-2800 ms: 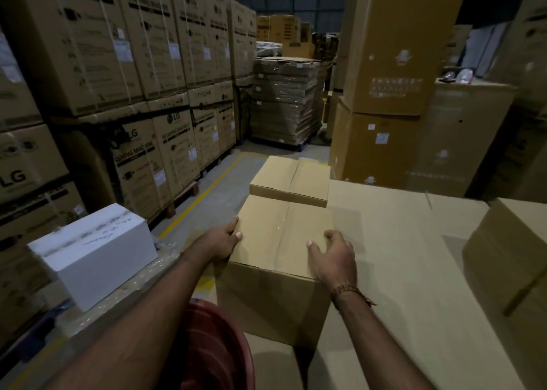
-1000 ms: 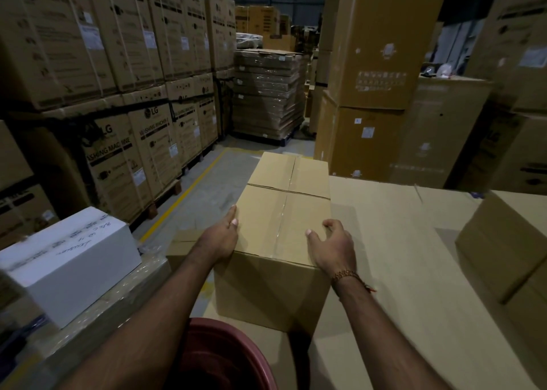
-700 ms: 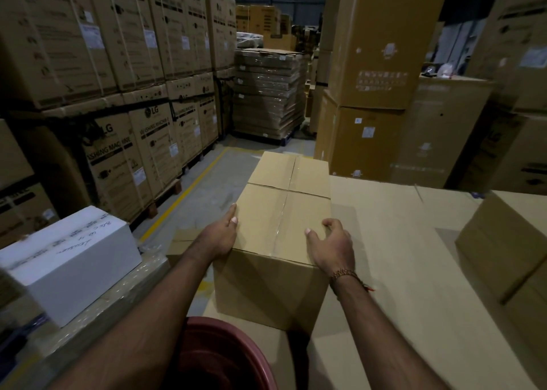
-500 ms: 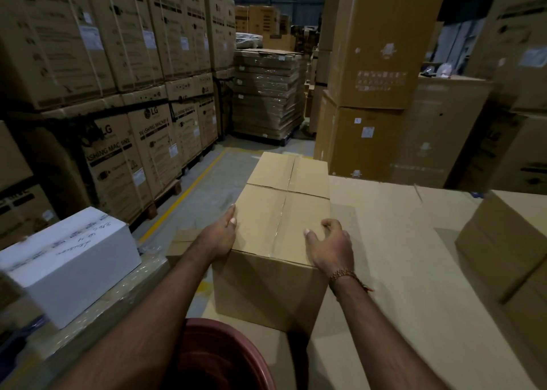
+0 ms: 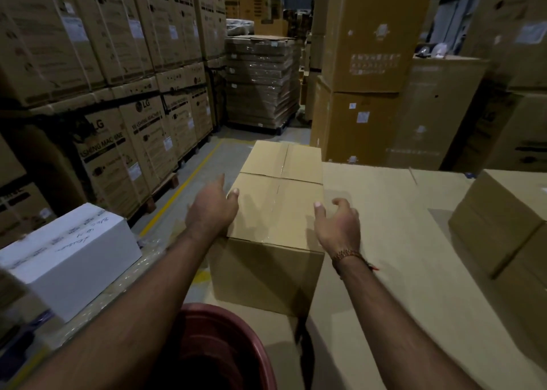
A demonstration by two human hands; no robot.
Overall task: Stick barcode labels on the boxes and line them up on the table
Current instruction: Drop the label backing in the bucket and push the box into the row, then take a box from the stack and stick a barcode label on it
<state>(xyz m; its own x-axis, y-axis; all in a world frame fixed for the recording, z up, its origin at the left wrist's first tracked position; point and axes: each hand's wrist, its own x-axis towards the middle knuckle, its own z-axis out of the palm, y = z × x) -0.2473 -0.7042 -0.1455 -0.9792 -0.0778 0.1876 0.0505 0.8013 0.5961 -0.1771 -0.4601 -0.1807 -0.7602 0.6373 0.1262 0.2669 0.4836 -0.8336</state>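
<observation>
Cardboard box (image 5: 275, 212), taped along its top seam, stands upright at the near left edge of the table (image 5: 399, 241), a surface covered in brown cardboard sheet. A 2nd box (image 5: 282, 160) of the same width sits directly behind it, touching its far face. No barcode label can be made out on either visible top; the left and far sides of both are hidden. The left hand (image 5: 213, 209) is at the left top edge of the near box, fingers extended and spread, thumb tip over the lid; whether the palm touches the side wall cannot be determined, as that wall is hidden. The right hand (image 5: 337, 227) is at the right top edge of the near box, fingers loosely curled and apart, gripping nothing; contact with the box cannot be confirmed. A beaded bracelet (image 5: 347, 255) circles the right wrist. Right of the near box, well apart, a 3rd brown box (image 5: 497, 221) is cut off by the frame edge. Left of the near box, off the table, a white box (image 5: 71, 256) with handwriting too blurred to read lies on a wrapped stack. Below the near box, a dark red tub (image 5: 219, 348) is partly cut off by the bottom frame edge and crossed by the left forearm; its contents are too dark to see.
</observation>
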